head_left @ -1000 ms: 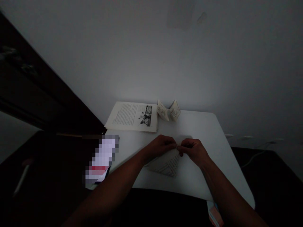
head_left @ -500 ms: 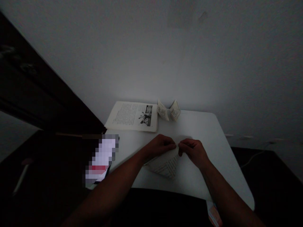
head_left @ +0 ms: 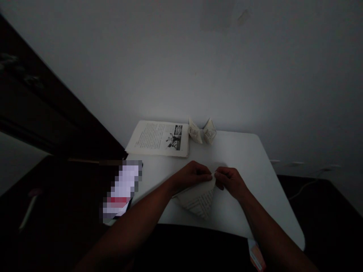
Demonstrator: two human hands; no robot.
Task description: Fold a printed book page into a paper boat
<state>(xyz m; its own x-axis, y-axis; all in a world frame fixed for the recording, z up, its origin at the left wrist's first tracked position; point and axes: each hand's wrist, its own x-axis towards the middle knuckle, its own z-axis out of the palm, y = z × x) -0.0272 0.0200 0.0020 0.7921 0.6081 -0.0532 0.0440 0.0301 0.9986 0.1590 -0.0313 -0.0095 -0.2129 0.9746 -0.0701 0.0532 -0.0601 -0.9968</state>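
Observation:
A folded sheet of printed paper (head_left: 198, 198), roughly triangular with one point toward me, is between my hands over the near part of the white table. My left hand (head_left: 195, 174) pinches its upper edge close to the far corner, fingers curled over the paper. At that same corner, the thumb and fingertips of my right hand (head_left: 229, 181) are pressed together on the paper. The fingertips of both hands nearly meet. My left hand hides part of the sheet's upper edge.
Behind my hands, an open book (head_left: 159, 138) lies at the table's back left. Beside it stands a folded paper piece (head_left: 209, 132) with raised flaps. A phone (head_left: 121, 190) with a lit, blurred screen is at the left edge of the white table (head_left: 241, 145), which backs onto the wall.
The paper has shifted and tilted slightly, its near point moving a little left and toward me. My right fingertips have closed in on the far corner, beside the left ones.

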